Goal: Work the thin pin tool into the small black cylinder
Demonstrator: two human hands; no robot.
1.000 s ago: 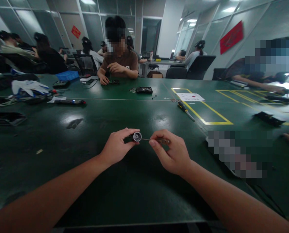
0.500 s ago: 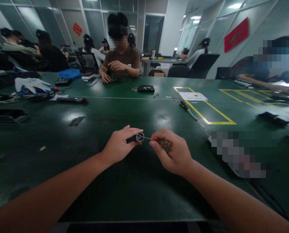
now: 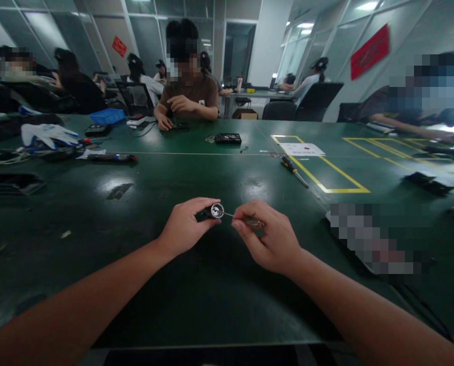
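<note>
Between the thumb and fingers of my left hand (image 3: pixel 184 223) is a small dark cylinder (image 3: pixel 216 210) with a silvery ring-shaped open end, turned toward my right side. My right hand (image 3: pixel 270 231) grips a small screwdriver (image 3: pixel 251 222) by its brownish, see-through handle. The thin metal shaft points left, and its tip reaches the cylinder's open end. Whether the tip touches anything inside is too small to tell. Both hands are above the green table (image 3: pixel 211 305), near its front edge.
A black-and-yellow screwdriver (image 3: pixel 294 172) lies ahead on the right, near a white paper (image 3: pixel 302 149). Farther back is a black box-like part (image 3: pixel 229 138). White gloves (image 3: pixel 49 136) and a blue tray (image 3: pixel 107 116) are at left. A person (image 3: pixel 188 96) works across the table.
The cylinder's open end has tilted a little and shifted slightly up and left with my left hand. The screwdriver still points into it, its handle slightly lower relative to its tip.
</note>
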